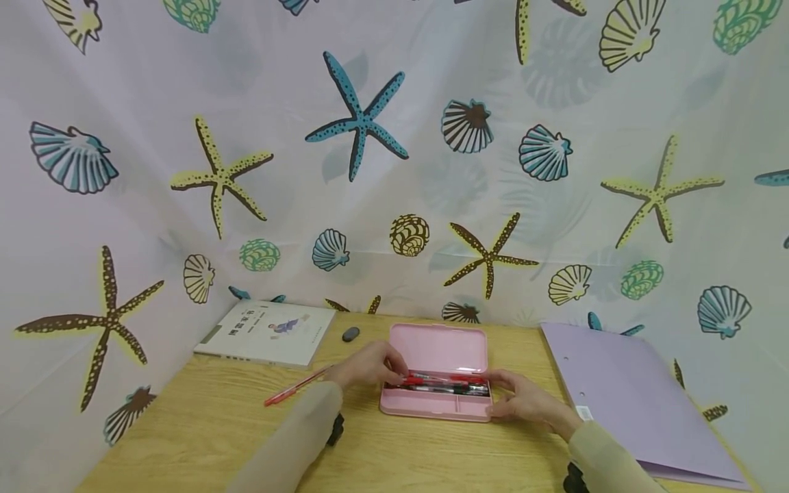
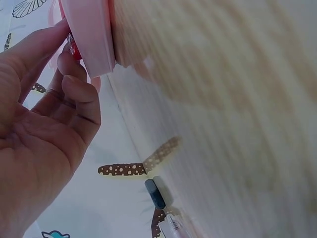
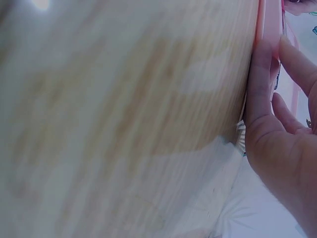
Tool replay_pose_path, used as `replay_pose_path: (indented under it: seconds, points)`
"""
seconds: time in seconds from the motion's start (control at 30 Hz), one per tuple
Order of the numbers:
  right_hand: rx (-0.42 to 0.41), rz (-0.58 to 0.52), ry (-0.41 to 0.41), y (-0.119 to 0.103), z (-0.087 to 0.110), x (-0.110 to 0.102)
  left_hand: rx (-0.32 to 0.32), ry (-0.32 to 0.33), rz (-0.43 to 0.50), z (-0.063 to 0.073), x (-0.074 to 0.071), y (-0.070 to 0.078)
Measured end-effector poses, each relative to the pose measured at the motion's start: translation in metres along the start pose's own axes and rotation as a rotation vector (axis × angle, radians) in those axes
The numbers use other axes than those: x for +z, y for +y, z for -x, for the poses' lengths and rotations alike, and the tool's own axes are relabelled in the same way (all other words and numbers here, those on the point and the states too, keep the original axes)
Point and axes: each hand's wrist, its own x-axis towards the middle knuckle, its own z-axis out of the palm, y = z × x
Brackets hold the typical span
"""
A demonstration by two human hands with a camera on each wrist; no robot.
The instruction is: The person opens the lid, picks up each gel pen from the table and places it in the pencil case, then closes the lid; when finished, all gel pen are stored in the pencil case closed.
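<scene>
A pink pencil case [image 1: 419, 404] lies on the table with its lid [image 1: 439, 348] up, and several pens [image 1: 440, 387] lie inside. My left hand [image 1: 370, 363] is at the case's left end, its thumb and fingers pinching the end of a red pen [image 2: 75, 48] inside. My right hand [image 1: 524, 400] holds the right end of the case. In the right wrist view, the fingers [image 3: 262, 64] of that hand lie along the case's outer wall and rim. Some of the pens are hidden behind my hands.
Left of the case lies a red pen [image 1: 290, 392] on the wooden table [image 1: 419, 452]. A white book [image 1: 265, 332] and a small dark grey oval object [image 1: 351, 334] are farther back. At right lies a purple folder [image 1: 635, 397]. Patterned cloth [image 1: 394, 198] hangs behind the table.
</scene>
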Motion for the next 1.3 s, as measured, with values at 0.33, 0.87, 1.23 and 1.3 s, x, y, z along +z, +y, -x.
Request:
replay_pose_path:
  seconds: [0.33,0.87,1.23,1.3]
  points:
    - [0.031,-0.008,0.025,-0.002,0.000,0.000,-0.011,0.051,0.038,0.005,-0.009,-0.011]
    - [0.022,-0.007,0.026,-0.001,0.003,-0.004,-0.022,0.109,0.091,0.035,-0.042,-0.037]
    - [0.008,0.005,0.031,0.001,0.000,-0.001,-0.149,0.183,0.102,0.064,-0.060,-0.065]
    - [-0.002,-0.008,0.021,0.002,-0.001,-0.001,-0.171,0.183,0.121,0.070,-0.062,-0.072]
